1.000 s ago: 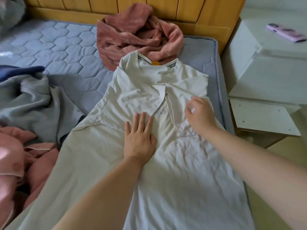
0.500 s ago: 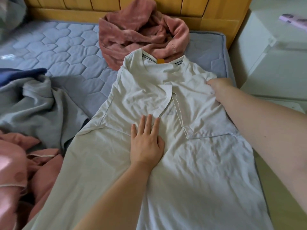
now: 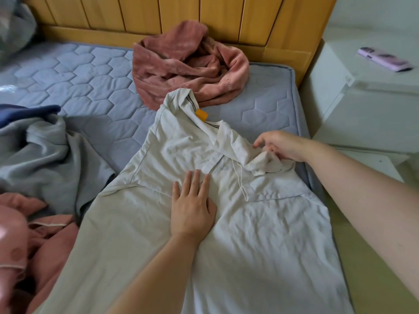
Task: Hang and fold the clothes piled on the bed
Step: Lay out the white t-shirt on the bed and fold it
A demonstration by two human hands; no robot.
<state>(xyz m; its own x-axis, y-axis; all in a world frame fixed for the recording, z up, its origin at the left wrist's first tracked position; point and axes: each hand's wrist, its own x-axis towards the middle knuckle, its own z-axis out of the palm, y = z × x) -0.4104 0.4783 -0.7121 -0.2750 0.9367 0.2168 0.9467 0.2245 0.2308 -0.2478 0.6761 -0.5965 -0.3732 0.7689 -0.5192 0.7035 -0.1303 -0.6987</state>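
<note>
The right hand (image 3: 280, 146) has a tight grip on the bunched shoulder of the white cotton T-shirt (image 3: 238, 223), which lies on the blue quilted bed (image 3: 90, 82). The left hand (image 3: 192, 209) presses flat on its middle, holding nothing. If that hand slips, the fold could go crooked. I count one white shirt, one crumpled pink garment (image 3: 186, 62) and one grey garment (image 3: 45, 150).

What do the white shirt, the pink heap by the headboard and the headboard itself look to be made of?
White shirt: thin matte cloth, probably cotton knit, since it creases finely. Pink garment: thicker, fuzzy cloth with a soft sheen, perhaps fleece or velour. Headboard: vertical yellowish planks with a smooth finish, likely varnished wood.
</note>
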